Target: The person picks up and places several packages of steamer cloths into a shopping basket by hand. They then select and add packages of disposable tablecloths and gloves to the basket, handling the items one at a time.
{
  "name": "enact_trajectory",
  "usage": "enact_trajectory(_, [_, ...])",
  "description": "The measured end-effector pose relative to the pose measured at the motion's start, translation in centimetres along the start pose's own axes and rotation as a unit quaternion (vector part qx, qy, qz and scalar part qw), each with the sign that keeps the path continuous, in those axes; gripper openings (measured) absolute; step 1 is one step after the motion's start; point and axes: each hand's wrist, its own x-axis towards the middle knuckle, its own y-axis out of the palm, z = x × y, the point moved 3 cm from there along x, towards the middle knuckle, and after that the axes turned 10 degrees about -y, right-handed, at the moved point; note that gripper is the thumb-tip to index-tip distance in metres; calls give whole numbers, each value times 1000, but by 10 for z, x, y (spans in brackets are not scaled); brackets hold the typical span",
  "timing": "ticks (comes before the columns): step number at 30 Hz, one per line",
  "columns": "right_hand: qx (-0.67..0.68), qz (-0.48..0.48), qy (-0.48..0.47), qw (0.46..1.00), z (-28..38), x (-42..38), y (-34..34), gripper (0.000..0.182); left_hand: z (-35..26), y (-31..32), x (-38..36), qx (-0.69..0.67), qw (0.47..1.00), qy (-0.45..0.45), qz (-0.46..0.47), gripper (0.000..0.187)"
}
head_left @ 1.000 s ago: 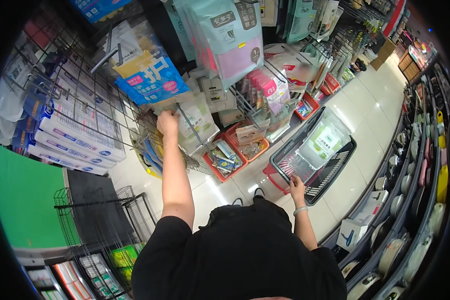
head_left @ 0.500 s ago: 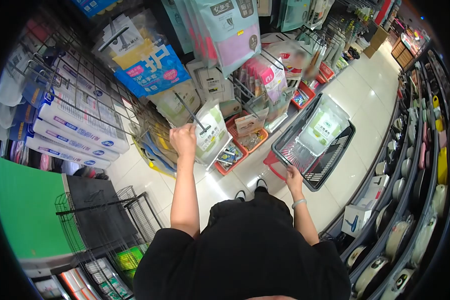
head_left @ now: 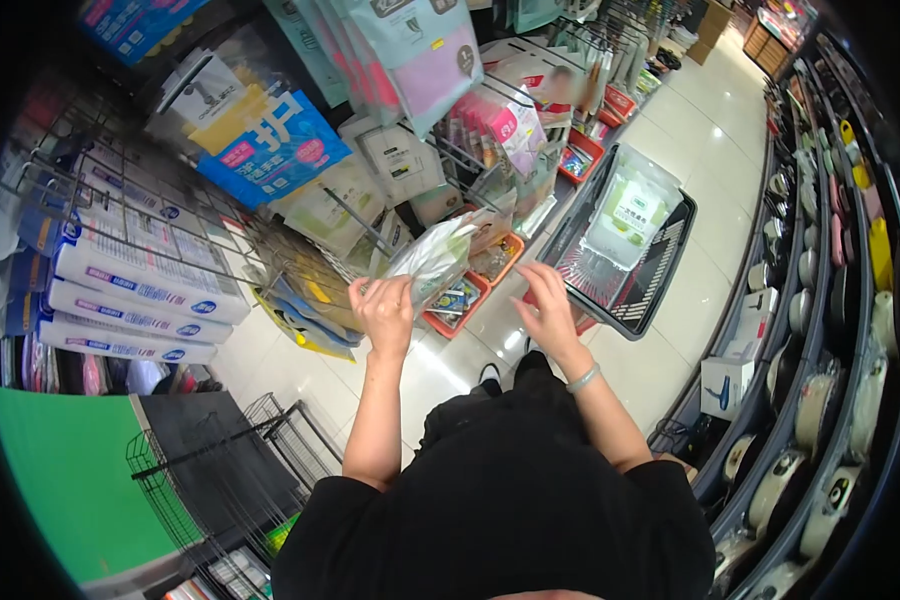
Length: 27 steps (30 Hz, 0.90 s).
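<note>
The left hand [head_left: 383, 306] is closed around one end of a clear plastic packet [head_left: 432, 258] with pale green contents. The packet is held in the air in front of the wire display rack [head_left: 270, 250], above the red tray [head_left: 457, 298] at the rack's foot.

The right hand [head_left: 550, 305] is open with fingers spread. It holds nothing and sits just beside the near rim of the shopping basket [head_left: 660, 275], not touching the packet.

Shopping basket: dark mesh walls, standing on the tiled floor [head_left: 715, 160] to the right of the rack. Contents: one clear bag [head_left: 632, 205] with a green and white label, lying against the far half. The near half shows bare mesh.

Red tray: low, open-topped, set on the floor against the rack's base. Contents: several small flat packets, details too small to tell. A second red tray [head_left: 582, 158] stands further along the rack's base and also holds small goods.

Rack hooks carry a blue packet [head_left: 270, 150] and a pink and teal packet [head_left: 425, 60] above the held packet. Stacked white boxes [head_left: 140, 300] fill the rack's left side.
</note>
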Motion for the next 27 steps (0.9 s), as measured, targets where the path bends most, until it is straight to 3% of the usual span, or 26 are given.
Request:
enact_trajectory(3, [-51,29,-111,992,48,44,-12,57,-20,-2,2,-14,999,36,11,6])
enact_trajectory(7, [-111,107,-195,969,59,71,-19,53,-50,5,6,-52,993,96,46,8])
enact_trajectory(8, [-120,104,-190,969,51,72,-23,53,-60,7,7,-67,990,113,56,8])
enact_trajectory(10, [-94,130,-188,969,37,74,-30,36,-82,9,15,-89,985,132,63,10])
enact_trajectory(11, [-117,130,-167,970,32,74,-37,17,-94,9,20,-109,979,157,66,10])
enact_trajectory(14, [-149,126,-137,971,23,77,-76,8,-131,14,42,-148,967,195,71,11])
enact_trajectory(20, [-220,-10,-122,968,14,83,-162,4,-210,29,80,-182,939,283,69,16])
enact_trajectory(23, [-274,-43,-73,958,0,82,-196,4,-237,22,87,-206,946,248,25,19])
enact_trajectory(27, [-305,-71,-3,950,-46,78,-226,5,-221,43,80,-203,960,192,10,17])
